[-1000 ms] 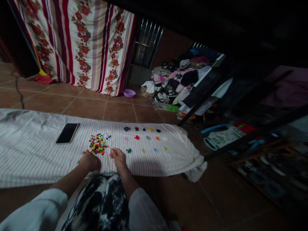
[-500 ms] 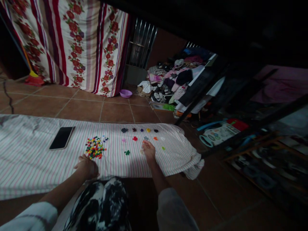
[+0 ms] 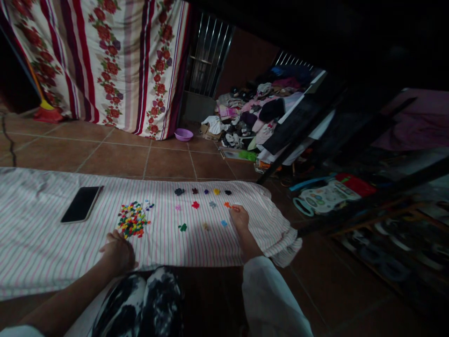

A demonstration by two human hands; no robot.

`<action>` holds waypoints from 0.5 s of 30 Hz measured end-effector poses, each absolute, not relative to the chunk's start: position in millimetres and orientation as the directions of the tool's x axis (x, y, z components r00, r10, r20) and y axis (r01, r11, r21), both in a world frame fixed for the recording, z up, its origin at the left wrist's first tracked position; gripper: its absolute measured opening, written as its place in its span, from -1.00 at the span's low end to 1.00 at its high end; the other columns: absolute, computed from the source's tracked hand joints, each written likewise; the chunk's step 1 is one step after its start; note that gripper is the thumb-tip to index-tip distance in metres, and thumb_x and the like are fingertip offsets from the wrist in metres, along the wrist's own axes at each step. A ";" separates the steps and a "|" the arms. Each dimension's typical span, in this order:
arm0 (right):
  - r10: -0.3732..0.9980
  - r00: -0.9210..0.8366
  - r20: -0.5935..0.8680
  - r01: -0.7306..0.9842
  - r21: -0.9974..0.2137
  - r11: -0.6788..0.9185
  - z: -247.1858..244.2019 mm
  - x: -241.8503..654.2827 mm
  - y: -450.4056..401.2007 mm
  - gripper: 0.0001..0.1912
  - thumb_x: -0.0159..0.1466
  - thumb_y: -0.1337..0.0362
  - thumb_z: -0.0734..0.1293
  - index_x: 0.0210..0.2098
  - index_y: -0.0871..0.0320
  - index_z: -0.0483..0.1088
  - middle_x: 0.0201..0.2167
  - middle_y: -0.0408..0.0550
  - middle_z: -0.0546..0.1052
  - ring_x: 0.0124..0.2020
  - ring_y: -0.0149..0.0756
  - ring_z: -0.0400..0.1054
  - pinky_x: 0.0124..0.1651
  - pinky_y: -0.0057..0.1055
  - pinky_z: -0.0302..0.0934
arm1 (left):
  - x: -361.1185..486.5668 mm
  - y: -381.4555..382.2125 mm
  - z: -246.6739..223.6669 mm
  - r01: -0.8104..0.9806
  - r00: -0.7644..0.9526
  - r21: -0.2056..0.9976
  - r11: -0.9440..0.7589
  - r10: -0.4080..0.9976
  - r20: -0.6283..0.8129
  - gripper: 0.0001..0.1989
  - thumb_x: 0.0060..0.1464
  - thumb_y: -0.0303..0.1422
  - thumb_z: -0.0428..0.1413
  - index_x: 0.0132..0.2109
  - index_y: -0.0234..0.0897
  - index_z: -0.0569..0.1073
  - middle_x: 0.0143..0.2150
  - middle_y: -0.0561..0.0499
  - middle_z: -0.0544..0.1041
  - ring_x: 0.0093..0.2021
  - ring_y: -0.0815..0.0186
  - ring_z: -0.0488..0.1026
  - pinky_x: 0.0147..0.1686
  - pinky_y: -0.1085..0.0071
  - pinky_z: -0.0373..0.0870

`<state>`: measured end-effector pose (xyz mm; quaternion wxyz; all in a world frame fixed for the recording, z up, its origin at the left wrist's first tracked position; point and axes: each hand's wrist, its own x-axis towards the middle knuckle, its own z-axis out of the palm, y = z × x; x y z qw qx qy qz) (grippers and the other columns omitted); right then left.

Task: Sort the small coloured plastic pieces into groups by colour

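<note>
A mixed pile of small colourful pieces (image 3: 133,219) lies on the striped cloth (image 3: 161,243). My left hand (image 3: 118,252) rests at the pile's near edge, fingers loosely spread. To the right, small single-colour groups form rows, among them a red group (image 3: 195,205), a dark green group (image 3: 183,227), a blue group (image 3: 224,223) and a yellow group (image 3: 216,191). My right hand (image 3: 240,217) is at the orange group (image 3: 228,205), its fingertips pinched together beside it. Whatever is between those fingertips is too small to make out.
A dark-screened phone (image 3: 81,204) lies on the cloth left of the pile. Beyond, on the tiled floor, are a purple basin (image 3: 184,135) and a heap of clothes (image 3: 259,112). A dark metal post (image 3: 280,161) stands at the cloth's far right corner.
My right hand has moved right, from the grey group to the orange group, uncovering the blue group. My left hand stays by the pile while the view has shifted slightly.
</note>
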<state>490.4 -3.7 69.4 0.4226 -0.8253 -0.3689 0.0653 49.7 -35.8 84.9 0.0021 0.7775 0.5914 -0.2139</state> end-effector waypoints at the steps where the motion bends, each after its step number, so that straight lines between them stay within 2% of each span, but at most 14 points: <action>1: 0.665 0.724 0.184 0.551 -0.734 -0.396 69.1 492.6 -1.8 -0.77 0.06 0.31 0.26 -0.34 0.19 0.52 -0.39 0.00 0.59 -0.31 -0.24 0.46 -0.17 -0.38 0.29 | 50.9 -36.5 84.9 0.907 0.193 -0.294 -0.302 0.918 -0.347 -0.21 -0.10 0.04 0.10 0.10 -0.56 0.47 0.18 -0.68 0.31 0.16 -0.62 0.21 -0.30 -0.20 0.37; 4: 0.672 0.727 0.140 0.560 -0.688 -0.462 67.6 496.3 4.5 -0.80 0.10 0.34 0.26 -0.35 0.16 0.52 -0.39 -0.03 0.58 -0.32 -0.26 0.43 -0.18 -0.40 0.25 | 49.9 -35.9 87.2 0.891 0.214 -0.303 -0.338 0.901 -0.378 -0.21 -0.05 0.03 0.08 0.10 -0.63 0.45 0.19 -0.73 0.27 0.16 -0.62 0.21 -0.28 -0.18 0.37; 9: 0.711 0.699 0.081 0.625 -0.554 -0.551 63.6 498.2 12.8 -0.80 0.18 0.34 0.26 -0.34 0.15 0.55 -0.32 0.02 0.59 -0.29 -0.25 0.43 -0.24 -0.43 0.19 | 42.1 -29.0 95.4 0.911 0.310 -0.121 -0.393 0.850 -0.425 -0.22 -0.08 0.17 0.05 -0.01 -0.45 0.54 0.11 -0.59 0.42 0.16 -0.52 0.26 -0.10 -0.34 0.25; 12: 0.742 0.667 0.069 0.687 -0.442 -0.576 61.0 499.1 14.5 -0.72 0.25 0.35 0.20 -0.25 0.15 0.56 -0.27 0.05 0.59 -0.26 -0.25 0.44 -0.24 -0.44 0.18 | 41.8 -26.8 96.6 0.909 0.317 -0.111 -0.402 0.838 -0.444 -0.22 -0.09 0.21 0.03 -0.04 -0.43 0.56 0.10 -0.57 0.44 0.15 -0.50 0.29 -0.06 -0.35 0.21; 15: 0.766 0.639 0.074 0.731 -0.370 -0.574 59.0 499.9 14.9 -0.65 0.28 0.39 0.15 -0.17 0.15 0.56 -0.26 0.05 0.58 -0.23 -0.26 0.45 -0.22 -0.44 0.18 | 44.2 -27.1 94.3 0.912 0.298 -0.131 -0.390 0.846 -0.442 -0.19 -0.08 0.20 0.03 -0.02 -0.48 0.54 0.11 -0.62 0.41 0.14 -0.51 0.29 -0.07 -0.35 0.21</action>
